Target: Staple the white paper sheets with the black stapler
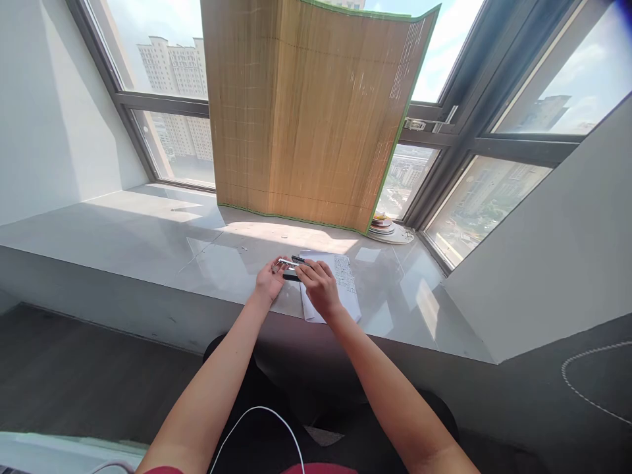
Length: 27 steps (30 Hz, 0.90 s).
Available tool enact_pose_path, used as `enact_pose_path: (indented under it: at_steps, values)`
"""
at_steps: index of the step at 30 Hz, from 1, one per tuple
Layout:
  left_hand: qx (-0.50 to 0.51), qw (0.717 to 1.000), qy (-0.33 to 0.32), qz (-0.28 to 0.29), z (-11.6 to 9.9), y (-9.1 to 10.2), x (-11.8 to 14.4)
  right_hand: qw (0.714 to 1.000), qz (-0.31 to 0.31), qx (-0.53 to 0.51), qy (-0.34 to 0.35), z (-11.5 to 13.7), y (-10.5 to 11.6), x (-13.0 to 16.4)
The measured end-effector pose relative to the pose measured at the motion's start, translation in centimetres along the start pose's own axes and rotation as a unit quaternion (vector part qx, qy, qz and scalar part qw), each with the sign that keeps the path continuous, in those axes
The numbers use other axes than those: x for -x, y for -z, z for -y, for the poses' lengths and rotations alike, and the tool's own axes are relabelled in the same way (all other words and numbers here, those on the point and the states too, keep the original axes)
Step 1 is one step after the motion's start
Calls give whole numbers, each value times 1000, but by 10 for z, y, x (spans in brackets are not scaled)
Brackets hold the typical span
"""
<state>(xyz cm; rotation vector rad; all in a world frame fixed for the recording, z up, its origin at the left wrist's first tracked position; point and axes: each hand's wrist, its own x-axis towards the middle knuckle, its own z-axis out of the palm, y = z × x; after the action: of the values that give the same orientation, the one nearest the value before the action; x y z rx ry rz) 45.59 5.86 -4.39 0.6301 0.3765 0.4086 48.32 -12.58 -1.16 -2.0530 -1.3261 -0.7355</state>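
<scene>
Both hands meet over the sill around a small black and silver stapler (291,276), which appears to be opened, with a silvery rail between dark parts. My left hand (269,279) is turned palm up, its fingers curled round the left end. From the right, my right hand (320,286) pinches the other end with thumb and fingers; its fingertips partly hide the stapler. Beneath and beside my right hand lie white paper sheets (349,299), with dense print on their upper right part.
A green-edged bamboo mat (316,125) stands against the window behind the tiled sill (148,243). Stacked plates (382,228) sit at its lower right corner. A white cable (261,408) loops over my lap. Sloping walls flank the sill.
</scene>
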Motion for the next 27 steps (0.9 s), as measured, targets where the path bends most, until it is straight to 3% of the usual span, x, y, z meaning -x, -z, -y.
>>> enact_pose_path:
  at_steps: [2, 4, 6, 8, 12, 15, 18, 20, 23, 25, 27]
  values:
    - [8, 1000, -11, -16, 1, -1, 1, 991, -60, -25, -117, -3, 1, 9]
    - [-3, 1000, -19, -23, 2, -1, 2, 957, -102, -59, -264, -9, 4, 23]
    - [-21, 999, -21, -20, 1, 0, 3, 920, -98, -91, -369, -15, 7, 38]
    - [-27, 999, -20, -8, -2, 1, 4, 900, -76, -110, -415, -20, 9, 49]
    - [-1, 999, -20, 25, -6, -10, 17, 910, -109, -95, -388, -17, 15, 49]
    - [-20, 996, -30, 83, 1, -34, 40, 942, -154, -116, -275, -1, 22, 33]
    - [-64, 987, -51, 140, 16, -66, 68, 953, -137, -202, -181, 17, 28, 16]
    - [-105, 978, -57, 172, 27, -84, 85, 945, -141, -234, -180, 24, 32, 11]
    - [-162, 963, -58, 210, 39, -102, 101, 919, -162, -275, -232, 23, 39, 14]
    - [-204, 947, -66, 240, 38, -107, 102, 890, -170, -330, -265, 16, 44, 22]
    - [-293, 914, -136, 245, 28, -104, 92, 857, -165, -388, -295, 4, 47, 32]
